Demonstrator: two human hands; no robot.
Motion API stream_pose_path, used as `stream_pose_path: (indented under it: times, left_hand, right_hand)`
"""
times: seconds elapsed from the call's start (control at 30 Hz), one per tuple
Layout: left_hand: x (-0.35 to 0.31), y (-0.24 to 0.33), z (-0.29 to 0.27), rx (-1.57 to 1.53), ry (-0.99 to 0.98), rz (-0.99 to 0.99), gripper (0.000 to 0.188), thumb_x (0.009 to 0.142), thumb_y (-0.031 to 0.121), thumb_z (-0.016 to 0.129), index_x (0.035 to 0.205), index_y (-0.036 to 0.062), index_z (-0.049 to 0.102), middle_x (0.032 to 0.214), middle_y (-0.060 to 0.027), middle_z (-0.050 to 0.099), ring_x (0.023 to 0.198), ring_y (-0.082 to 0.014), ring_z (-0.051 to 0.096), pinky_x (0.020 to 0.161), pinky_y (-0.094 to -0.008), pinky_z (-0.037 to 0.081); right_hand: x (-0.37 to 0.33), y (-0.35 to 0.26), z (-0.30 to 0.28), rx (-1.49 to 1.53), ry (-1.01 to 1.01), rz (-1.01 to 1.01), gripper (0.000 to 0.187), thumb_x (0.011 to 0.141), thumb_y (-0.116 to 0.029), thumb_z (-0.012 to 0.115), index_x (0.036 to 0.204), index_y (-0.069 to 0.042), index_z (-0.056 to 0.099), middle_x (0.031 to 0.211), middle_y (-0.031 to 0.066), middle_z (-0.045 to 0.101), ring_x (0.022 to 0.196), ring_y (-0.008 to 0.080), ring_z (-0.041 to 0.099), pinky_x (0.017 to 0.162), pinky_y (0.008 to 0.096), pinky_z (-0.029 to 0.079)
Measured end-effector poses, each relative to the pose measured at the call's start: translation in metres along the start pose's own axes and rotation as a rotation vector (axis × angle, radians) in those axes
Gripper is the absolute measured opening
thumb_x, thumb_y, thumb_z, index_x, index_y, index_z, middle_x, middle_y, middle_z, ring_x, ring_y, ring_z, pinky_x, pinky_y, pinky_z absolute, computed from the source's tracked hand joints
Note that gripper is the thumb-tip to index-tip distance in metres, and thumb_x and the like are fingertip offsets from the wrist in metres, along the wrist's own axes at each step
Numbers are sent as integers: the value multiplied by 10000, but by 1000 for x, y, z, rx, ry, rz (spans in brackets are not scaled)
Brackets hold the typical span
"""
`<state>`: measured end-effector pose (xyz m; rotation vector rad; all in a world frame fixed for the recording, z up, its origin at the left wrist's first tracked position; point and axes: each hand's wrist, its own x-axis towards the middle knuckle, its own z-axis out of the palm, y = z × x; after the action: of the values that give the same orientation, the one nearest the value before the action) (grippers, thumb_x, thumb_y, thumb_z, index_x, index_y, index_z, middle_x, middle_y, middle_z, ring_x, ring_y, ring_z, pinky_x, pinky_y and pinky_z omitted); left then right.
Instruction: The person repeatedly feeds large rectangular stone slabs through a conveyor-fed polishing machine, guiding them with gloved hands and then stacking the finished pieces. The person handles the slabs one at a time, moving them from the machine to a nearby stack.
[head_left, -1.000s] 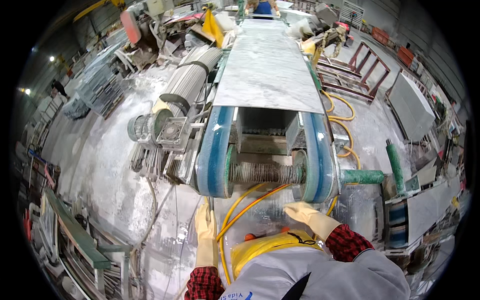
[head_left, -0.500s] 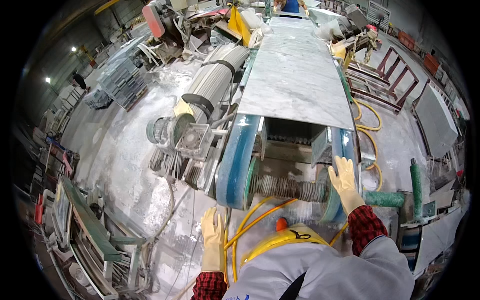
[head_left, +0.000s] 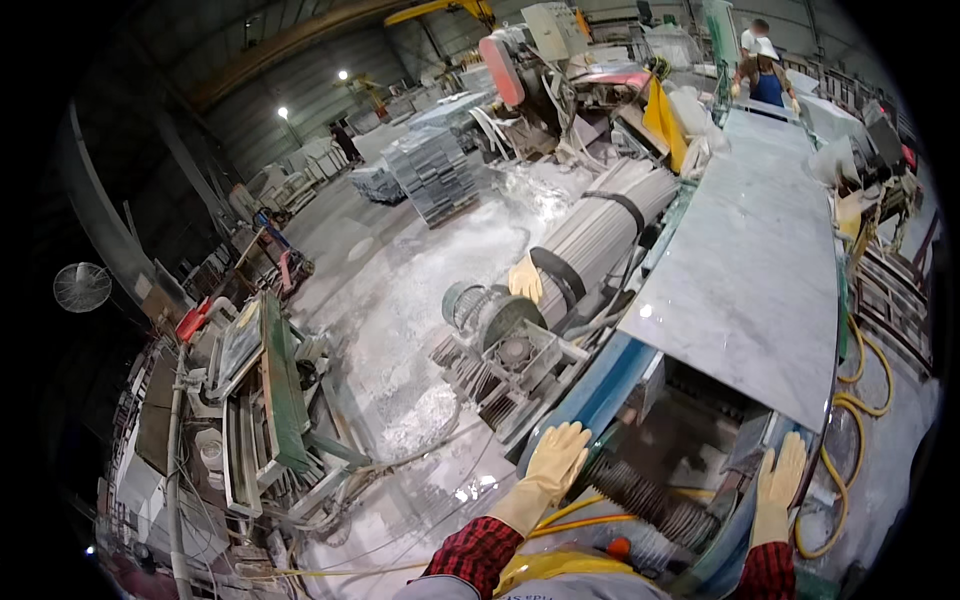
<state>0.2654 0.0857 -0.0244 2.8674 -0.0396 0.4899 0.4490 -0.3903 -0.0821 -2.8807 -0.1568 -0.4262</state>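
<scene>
My left hand (head_left: 555,462), in a cream rubber glove, lies over the near end of the left blue belt (head_left: 605,385) with its fingers stretched out. On the right belt (head_left: 728,555) side, my right hand (head_left: 780,475) in a matching glove is also flat, fingers extended toward the slab. Neither hand holds anything. A long pale grey-veined stone slab (head_left: 745,250) rests across both belts, its near edge beyond my fingertips. Between the belts runs a ribbed, coil-like shaft (head_left: 655,495).
Left of the conveyor stand a dusty motor (head_left: 505,320), a loose cream glove (head_left: 524,278) and a strapped bundle of pale strips (head_left: 605,220). A person in a blue apron (head_left: 768,88) stands at the far end. Yellow hoses (head_left: 850,420) lie on the right.
My view has swung left, so the conveyor now sits to the right. My left hand has moved from beside the machine onto the left belt. My right hand stays by the right belt.
</scene>
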Motion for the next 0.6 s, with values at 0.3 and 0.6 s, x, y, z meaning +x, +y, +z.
stream_pose_path:
  times: [0.3, 0.6]
  left_hand:
    - [56, -4, 15, 19, -124, -21, 588, 1092, 363, 556, 1588, 67, 443, 1604, -288, 452, 1463, -458, 453, 1245, -538, 339]
    - [107, -13, 30, -75, -2, 142, 477, 1041, 335, 632, 1448, 90, 586, 1482, -211, 544, 1383, -413, 506, 1180, -514, 386]
  right_hand:
    - [-1, 1, 7, 19, 27, -6, 615, 1057, -269, 576, 1594, 7, 459, 1670, 225, 430, 1556, 416, 373, 1313, 505, 251]
    - [16, -11, -29, -67, 92, -104, 626, 1026, -224, 614, 1581, 18, 457, 1654, 284, 407, 1538, 470, 357, 1296, 539, 254]
